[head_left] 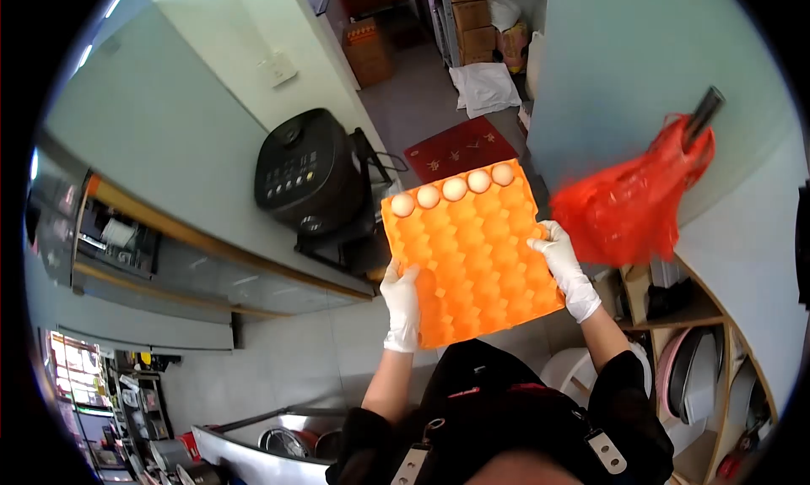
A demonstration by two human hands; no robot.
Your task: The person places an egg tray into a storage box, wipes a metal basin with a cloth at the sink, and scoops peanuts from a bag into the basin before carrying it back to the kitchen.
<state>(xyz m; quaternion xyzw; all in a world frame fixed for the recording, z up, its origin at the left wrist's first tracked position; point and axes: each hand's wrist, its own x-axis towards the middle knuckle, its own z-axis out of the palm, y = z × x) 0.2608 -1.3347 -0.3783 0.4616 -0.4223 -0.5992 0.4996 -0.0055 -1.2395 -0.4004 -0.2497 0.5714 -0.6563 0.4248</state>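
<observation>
A: Left hand (401, 309) here, most fingers hidden beneath the orange tray (481, 265)!
B: And the red bag (629, 205), blurred along its bottom!
A: Black cooker (310, 151): panel labels (291, 174) too small to read!

White-gloved hands (400, 306), black sleeves (629, 401), white tabs (597, 443)

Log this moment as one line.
left hand: grips orange egg tray, left edge | right hand: grips its right edge | eggs: five, far row | red bag: hangs at right
</observation>
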